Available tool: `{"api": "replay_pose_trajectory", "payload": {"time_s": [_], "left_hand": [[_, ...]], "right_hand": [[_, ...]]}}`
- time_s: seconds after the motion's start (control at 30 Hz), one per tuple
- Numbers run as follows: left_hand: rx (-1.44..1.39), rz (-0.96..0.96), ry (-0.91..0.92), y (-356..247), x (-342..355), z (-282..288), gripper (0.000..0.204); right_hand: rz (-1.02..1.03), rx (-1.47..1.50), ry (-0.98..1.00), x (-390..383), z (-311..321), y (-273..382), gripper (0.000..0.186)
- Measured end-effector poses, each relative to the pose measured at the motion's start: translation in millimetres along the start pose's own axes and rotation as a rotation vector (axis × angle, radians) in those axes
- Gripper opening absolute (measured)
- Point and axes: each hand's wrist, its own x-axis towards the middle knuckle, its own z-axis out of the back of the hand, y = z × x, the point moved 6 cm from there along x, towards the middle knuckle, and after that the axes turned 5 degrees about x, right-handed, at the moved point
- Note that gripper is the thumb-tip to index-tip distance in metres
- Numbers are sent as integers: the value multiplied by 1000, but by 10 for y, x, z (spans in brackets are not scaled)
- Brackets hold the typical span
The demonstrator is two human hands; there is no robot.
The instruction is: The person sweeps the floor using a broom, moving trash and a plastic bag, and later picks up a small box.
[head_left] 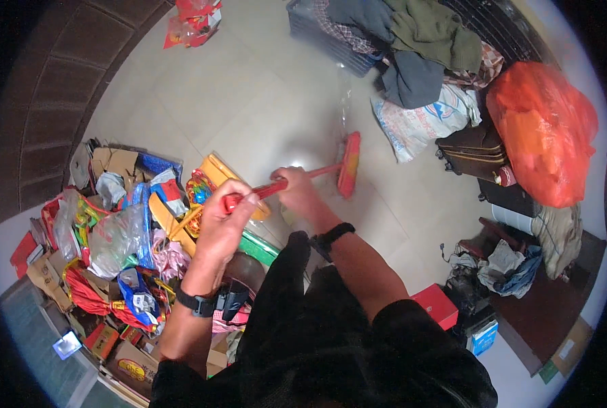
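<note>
A red broom [349, 165] reaches across the floor in front of me, its wide head low on the tiles to the right of my hands. Near the top end of its red handle, my left hand [223, 216] is closed with the thumb laid along the stick. Farther down the same handle, my right hand [296, 188] wraps round it. The handle slants from the upper end at the left down to the head at the right. Dark bands circle both wrists.
Mixed bags, boxes and wrappers form a pile [120, 238] at the left. Clothes [426, 47] fill a blue crate at the far right. Beside them are a white sack [419, 126], a dark suitcase [477, 153] and a big red bag [545, 129]. A red box [435, 306] sits near my right.
</note>
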Motion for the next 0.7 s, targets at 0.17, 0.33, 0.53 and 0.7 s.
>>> {"api": "replay_pose_trajectory", "payload": {"time_s": [0.17,0.33,0.53,0.7], "left_hand": [[-27,-6,-135,-164,18,475,8],[21,-191,-78,-360,-194,511,8],[37,-150,51,-255,-240,61,9],[-18,-63,230,119,183,-571,5]], "right_hand": [[138,105,1,496,-242,338,6],[269,48,162,589,-250,507,12],[164,-120,15,29,225,203,15],[-54,-161,-78,-376,668,-295,17]]}}
